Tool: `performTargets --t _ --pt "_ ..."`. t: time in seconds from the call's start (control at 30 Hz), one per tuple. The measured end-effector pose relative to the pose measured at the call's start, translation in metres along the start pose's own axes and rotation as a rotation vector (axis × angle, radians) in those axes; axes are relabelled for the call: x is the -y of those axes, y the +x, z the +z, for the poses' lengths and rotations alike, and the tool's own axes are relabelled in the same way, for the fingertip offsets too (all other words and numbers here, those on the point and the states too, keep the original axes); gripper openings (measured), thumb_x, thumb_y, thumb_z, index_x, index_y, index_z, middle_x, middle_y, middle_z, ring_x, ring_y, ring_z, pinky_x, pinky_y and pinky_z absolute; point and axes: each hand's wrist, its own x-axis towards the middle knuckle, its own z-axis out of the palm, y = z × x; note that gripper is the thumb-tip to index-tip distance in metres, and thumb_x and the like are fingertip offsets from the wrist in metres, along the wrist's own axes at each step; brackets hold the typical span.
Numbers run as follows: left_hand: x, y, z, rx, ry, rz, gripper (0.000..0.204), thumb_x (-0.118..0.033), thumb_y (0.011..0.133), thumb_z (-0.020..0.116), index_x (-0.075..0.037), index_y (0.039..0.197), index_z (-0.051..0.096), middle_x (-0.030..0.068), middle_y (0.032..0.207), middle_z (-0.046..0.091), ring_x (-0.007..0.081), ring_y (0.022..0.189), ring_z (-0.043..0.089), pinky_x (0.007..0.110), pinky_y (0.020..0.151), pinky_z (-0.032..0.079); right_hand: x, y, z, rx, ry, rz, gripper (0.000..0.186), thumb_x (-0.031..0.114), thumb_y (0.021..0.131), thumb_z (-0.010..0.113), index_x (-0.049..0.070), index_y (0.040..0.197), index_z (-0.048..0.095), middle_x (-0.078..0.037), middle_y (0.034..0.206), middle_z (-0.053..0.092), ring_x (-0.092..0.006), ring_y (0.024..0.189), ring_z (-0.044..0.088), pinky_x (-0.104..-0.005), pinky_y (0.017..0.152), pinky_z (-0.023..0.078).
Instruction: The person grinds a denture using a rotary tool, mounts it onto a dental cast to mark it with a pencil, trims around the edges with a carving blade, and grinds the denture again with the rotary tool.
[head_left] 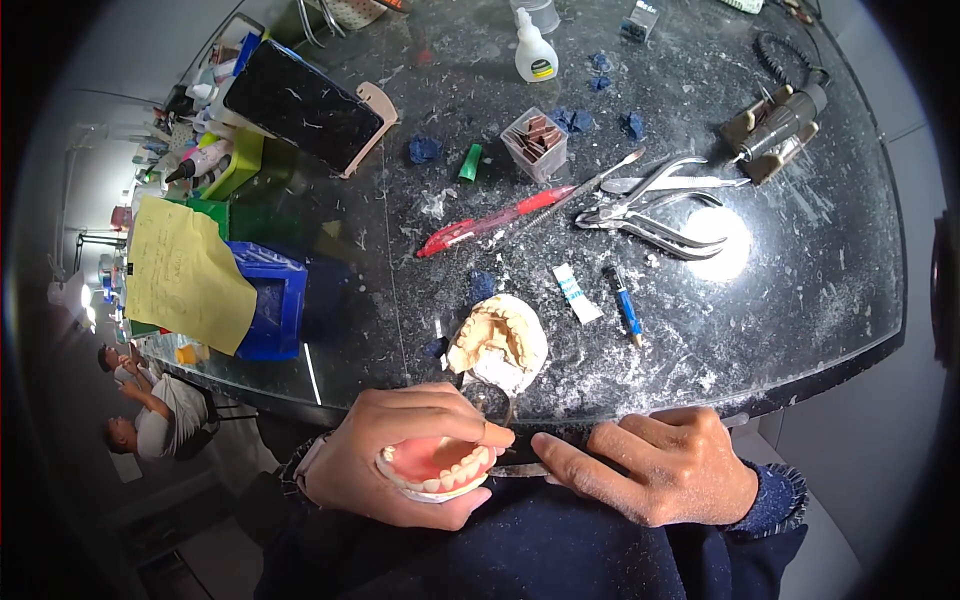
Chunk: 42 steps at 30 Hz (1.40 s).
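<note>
My left hand [405, 455] is wrapped round a denture [440, 465] with a pink base and white teeth, on a pale cast. It is held low, at the bench's front edge. My right hand [650, 465] is closed on a slim, flat metal tool [520, 470], index finger stretched along it. The tool's tip reaches the denture's right side; whether it touches cannot be made out. Just beyond my left hand, a cream plaster dental cast [500, 340] rests on the bench. A thin loop [490, 400], partly hidden, shows between cast and hand.
On the dusty dark bench [800, 290] lie pliers [650, 215], a red pen [490, 220], a blue-handled bur [627, 308] and a small sachet [577, 294]. Farther back stand a box of brown pieces [535, 145], a dropper bottle [535, 55] and a handpiece [785, 125]. Left: blue bin [280, 310], phone [305, 105].
</note>
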Motion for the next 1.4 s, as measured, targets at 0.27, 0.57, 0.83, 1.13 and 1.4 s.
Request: performTargets --t 0.27,0.57,0.83,1.13,1.4 --pt "0.005 -0.004 0.013 -0.149 -0.031 0.069 0.043 -0.001 0.053 0.077 0.002 0.094 0.066 0.0086 0.084 0.066 0.0201 0.077 0.063 0.029 0.069 0.051 0.031 -0.01 0.014 -0.054 0.133 0.198 0.03 0.017 0.076 0.067 0.011 0.105 0.066 0.004 0.057 0.042 -0.0022 0.043 0.044 -0.0171 0.035 0.036" --pt "0.005 -0.013 0.011 -0.204 -0.041 0.069 0.044 -0.001 0.055 0.077 0.003 0.097 0.064 0.0097 0.084 0.066 0.0195 0.079 0.063 0.029 0.071 0.051 0.03 0.005 -0.003 -0.003 0.375 0.387 0.023 0.022 0.083 0.063 0.007 0.1 0.069 -0.001 0.053 0.048 -0.0099 0.038 0.043 -0.0251 0.037 0.036" --pt "0.01 -0.009 0.014 -0.184 -0.036 0.115 0.043 -0.003 0.054 0.076 0.003 0.095 0.064 0.01 0.082 0.066 0.0195 0.078 0.063 0.029 0.07 0.051 0.02 0.011 -0.028 -0.196 -0.324 -0.081 0.026 0.019 0.061 0.074 0.014 0.087 0.072 0.005 0.066 0.05 -0.0039 0.044 0.039 -0.0178 0.037 0.028" --pt "0.008 -0.009 0.017 -0.206 -0.001 0.136 0.041 -0.003 0.053 0.075 0.001 0.092 0.066 0.0077 0.08 0.066 0.02 0.076 0.063 0.029 0.069 0.05 0.018 0.015 -0.025 -0.077 -0.287 -0.165 0.034 0.016 0.052 0.066 0.015 0.086 0.072 0.005 0.074 0.056 -0.0018 0.044 0.034 -0.016 0.034 0.025" --pt "0.01 -0.009 0.018 -0.198 0.007 0.168 0.039 -0.003 0.053 0.075 0.001 0.091 0.066 0.0079 0.08 0.066 0.0202 0.075 0.064 0.03 0.069 0.05 0.012 0.01 -0.008 -0.128 -0.171 -0.183 0.035 0.013 0.053 0.068 0.012 0.088 0.072 0.004 0.074 0.054 -0.0028 0.044 0.034 -0.0166 0.034 0.028"
